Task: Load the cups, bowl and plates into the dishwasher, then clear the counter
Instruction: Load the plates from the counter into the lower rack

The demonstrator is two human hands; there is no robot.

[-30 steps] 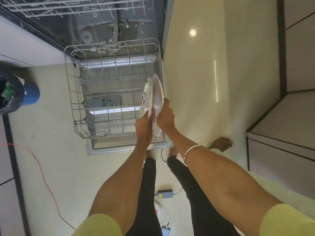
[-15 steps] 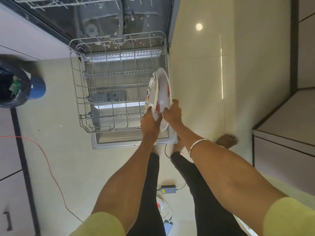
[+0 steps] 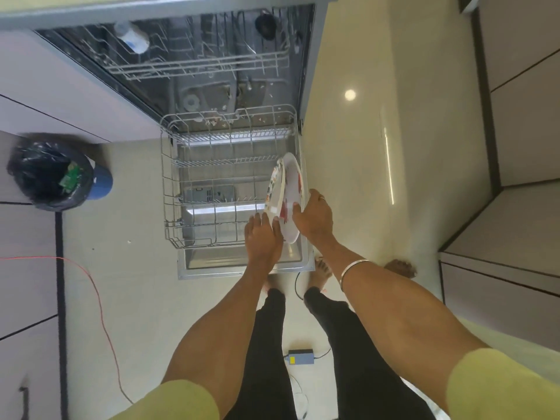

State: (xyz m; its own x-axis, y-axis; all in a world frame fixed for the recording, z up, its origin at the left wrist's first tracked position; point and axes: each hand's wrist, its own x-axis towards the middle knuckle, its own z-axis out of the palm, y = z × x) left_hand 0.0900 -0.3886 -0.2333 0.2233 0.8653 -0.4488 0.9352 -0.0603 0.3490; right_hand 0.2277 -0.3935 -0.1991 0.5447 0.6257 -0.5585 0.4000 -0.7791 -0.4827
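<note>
Glossy cream floor tiles are spreading out beneath everything, and far to the left of the hands a bin [image 3: 57, 174] lined with crinkled black plastic is standing beside pale cabinet fronts, with a thin red cable [image 3: 100, 301] snaking over the floor on the near side of it. Moving right, the lower rack [image 3: 197, 189] of the open dishwasher is sitting pulled out on the door just left of the hands, all thin coated wire in rows of upright tines, and it is looking bare on that side. Now the left hand [image 3: 263, 237] is closing its fingers on the near edge of the patterned plate [image 3: 275, 186], which is standing on edge at the rack's right side. Right against it, the right hand [image 3: 313, 218] is gripping the rim of the white plate [image 3: 292, 192], thumb on its face, a pale bangle [image 3: 354, 269] circling the wrist behind. Both plates are smooth, thin and round, probably slick, so I'd say the trick is keeping them upright, feeding each into its own gap between tines, parting them so they aren't knocking together, and letting go only once the wire is bearing the weight
</note>
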